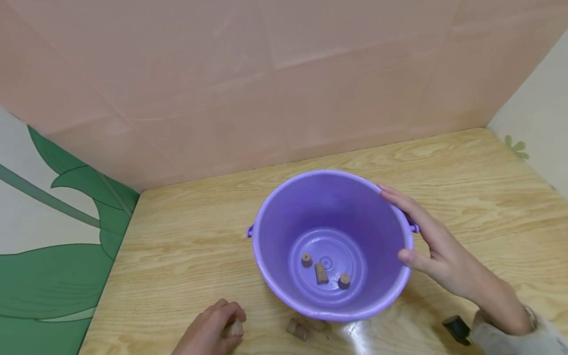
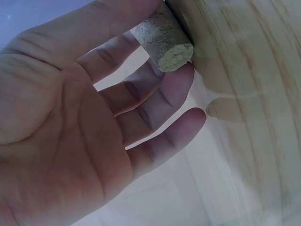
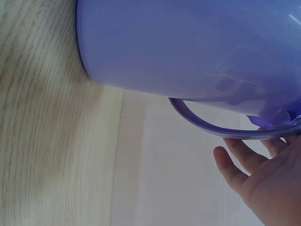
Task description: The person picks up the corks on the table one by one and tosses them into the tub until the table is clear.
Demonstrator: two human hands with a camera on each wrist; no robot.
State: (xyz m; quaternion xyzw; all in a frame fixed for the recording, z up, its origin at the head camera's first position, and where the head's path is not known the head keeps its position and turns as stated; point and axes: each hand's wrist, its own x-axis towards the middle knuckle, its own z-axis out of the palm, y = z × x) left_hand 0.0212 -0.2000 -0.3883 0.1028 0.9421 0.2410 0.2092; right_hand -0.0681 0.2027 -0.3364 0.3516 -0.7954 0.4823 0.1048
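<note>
A purple bucket (image 1: 330, 197) stands upright on the wooden table, with three corks inside, among them a lying cork (image 1: 321, 273) on its floor. My right hand (image 1: 437, 251) holds the bucket's right rim, thumb on the near part and fingers farther back. In the right wrist view, the bucket's purple handle (image 3: 207, 123) hangs down beside the fingers. Left of the bucket, close over the table, my left hand (image 1: 213, 328) pinches a cork (image 2: 164, 40) between thumb and fingers. Another cork (image 1: 297, 329) lies on the table in front of the bucket, with more brown partly hidden under the rim.
The wood-grain table (image 1: 186, 236) meets a pinkish covered wall (image 1: 284, 88) at the back. Green leaf pictures (image 1: 49, 276) cover the left wall, and a pale wall (image 1: 539, 123) closes the right side. A small dark object (image 1: 456, 328) shows beside the right sleeve.
</note>
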